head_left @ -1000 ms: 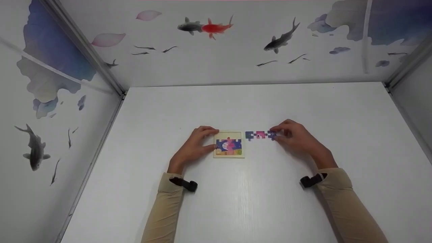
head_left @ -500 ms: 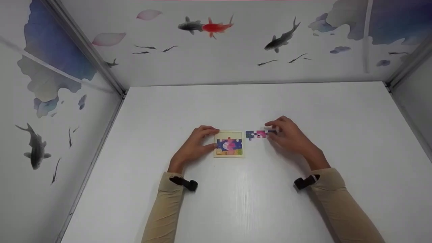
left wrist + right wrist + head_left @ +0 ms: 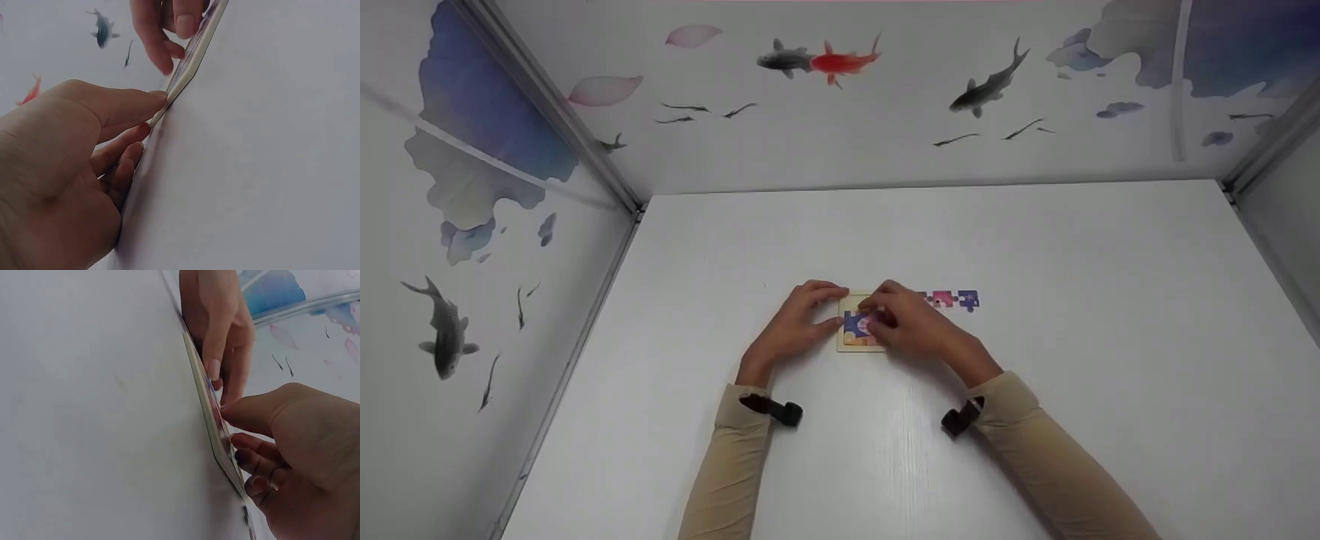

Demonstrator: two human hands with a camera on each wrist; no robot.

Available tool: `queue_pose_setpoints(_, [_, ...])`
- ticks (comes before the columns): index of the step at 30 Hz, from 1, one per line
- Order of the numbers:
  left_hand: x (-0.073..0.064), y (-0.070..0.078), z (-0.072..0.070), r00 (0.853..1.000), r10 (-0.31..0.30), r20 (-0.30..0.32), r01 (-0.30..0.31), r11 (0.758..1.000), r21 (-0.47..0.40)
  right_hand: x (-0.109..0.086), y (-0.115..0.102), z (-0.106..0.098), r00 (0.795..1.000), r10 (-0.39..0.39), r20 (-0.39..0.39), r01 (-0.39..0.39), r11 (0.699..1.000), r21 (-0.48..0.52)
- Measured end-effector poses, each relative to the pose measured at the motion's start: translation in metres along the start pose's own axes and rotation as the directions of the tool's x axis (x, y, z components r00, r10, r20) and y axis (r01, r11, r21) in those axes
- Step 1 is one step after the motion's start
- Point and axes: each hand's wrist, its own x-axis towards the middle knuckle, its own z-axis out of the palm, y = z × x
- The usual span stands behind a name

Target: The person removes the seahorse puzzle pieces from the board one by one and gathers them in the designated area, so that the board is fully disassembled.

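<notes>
You are working at a plain white counter (image 3: 1035, 247) boxed in by pale walls painted with fish and blue washes — a red fish (image 3: 840, 61) swims on the far wall. Your right hand (image 3: 911, 326) lies over the puzzle board (image 3: 851, 339), so most of the picture in it is hidden; only a strip of blue and orange at the board's left shows. Its fingertips press down on the board's face, but whether that grip pinches a piece you cannot tell from any view. Your left hand (image 3: 795, 322) sits at the board's left edge, the thumb and forefinger touching its rim and steadying it. Just to the right of the board, behind your right hand, a short row of loose puzzle pieces (image 3: 952, 300) — pink and blue — lies on the counter, its left end cut off by your knuckles. Both wrist views see the board edge-on only.
</notes>
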Motion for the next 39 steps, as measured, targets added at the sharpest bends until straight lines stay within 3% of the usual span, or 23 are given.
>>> queue_pose_setpoints(6, [0.002,0.0,-0.002,0.999,0.047,0.012,-0.047,0.999,0.022,0.009,-0.014,0.01,1.0,0.002,-0.018,-0.001,1.0,0.022])
queue_pose_setpoints(22, [-0.002,-0.003,-0.003,0.999,0.029,0.017,-0.028,1.0,-0.001,0.013,-0.018,0.023,1.0,0.001,-0.019,0.0,0.998,0.058])
queue_pose_setpoints(34, [0.0,0.0,-0.002,0.999,0.052,0.015,-0.052,0.999,0.009,0.01,-0.013,0.023,0.999,0.043,-0.032,-0.041,0.996,0.078])
queue_pose_setpoints(39, [0.002,-0.001,-0.001,0.999,0.045,0.02,-0.045,0.999,0.002,0.01,-0.011,0.021,0.999,0.007,-0.031,-0.005,0.997,0.081])
